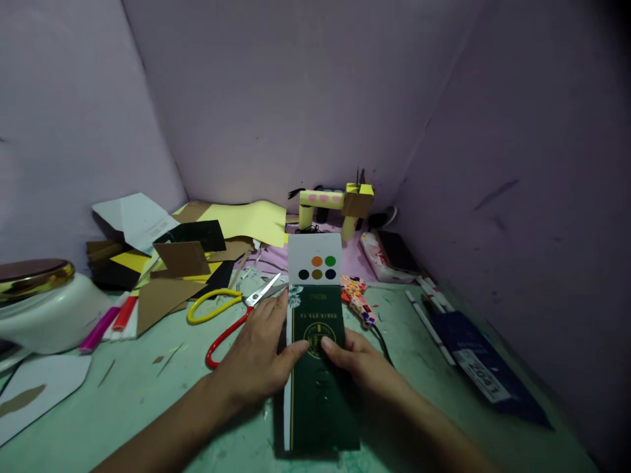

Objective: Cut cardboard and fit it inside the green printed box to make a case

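Observation:
A dark green printed cardboard box (323, 401), opened out flat-looking, lies lengthwise before me. Its far flap (314, 249) is pale and carries several coloured dots. My left hand (261, 351) grips the box's left side, thumb on the printed face and fingers along the edge. From the right, my right hand (362, 358) holds it with the thumb near the round gold emblem; its other fingers are mostly hidden beneath. Beside my left hand lie scissors (250, 303) with one yellow and one red handle, blades spread. A colourful patterned object (362, 303) with a dark cord lies beyond my right hand.
Cardboard and paper scraps (170, 295) pile up at the left, near markers (101, 328) and a white container (54, 309). A yellow paper animal figure (323, 200) stands at the back. Phone (397, 249), pens (431, 325) and a dark blue packet (486, 368) lie right.

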Tool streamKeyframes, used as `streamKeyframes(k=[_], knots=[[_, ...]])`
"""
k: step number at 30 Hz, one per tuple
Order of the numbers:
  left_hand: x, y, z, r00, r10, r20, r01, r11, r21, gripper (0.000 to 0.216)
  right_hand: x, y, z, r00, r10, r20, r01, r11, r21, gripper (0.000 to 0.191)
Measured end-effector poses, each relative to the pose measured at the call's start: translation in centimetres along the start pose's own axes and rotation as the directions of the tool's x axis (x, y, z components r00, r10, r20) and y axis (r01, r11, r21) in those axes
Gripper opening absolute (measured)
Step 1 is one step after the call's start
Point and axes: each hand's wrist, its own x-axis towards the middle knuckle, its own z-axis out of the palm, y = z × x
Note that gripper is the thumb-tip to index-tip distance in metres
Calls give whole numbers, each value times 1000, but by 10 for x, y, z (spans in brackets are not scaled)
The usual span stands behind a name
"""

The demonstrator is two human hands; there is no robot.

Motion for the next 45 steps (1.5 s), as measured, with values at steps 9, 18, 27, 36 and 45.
streamKeyframes(k=[9,18,27,36,45], knots=[[1,5,3,999,13,41,-15,999,42,63,-7,-19,-18,958,263,114,-262,965,-25,25],[2,7,-6,998,-58,19,56,995,87,50,-5,-28,-2,957,204,-207,-179,975,133,26],[0,-20,-38,851,-504,149,304,704,642,42,-4,-39,-11,891,93,-444,21,969,245,20],[5,-32,-37,869,-487,89,303,666,681,28,-6,-44,-15,889,-1,-458,138,954,265,12],[11,-41,-50,871,-491,23,385,709,591,13,-4,-48,-16,872,-9,-489,187,930,316,11]])
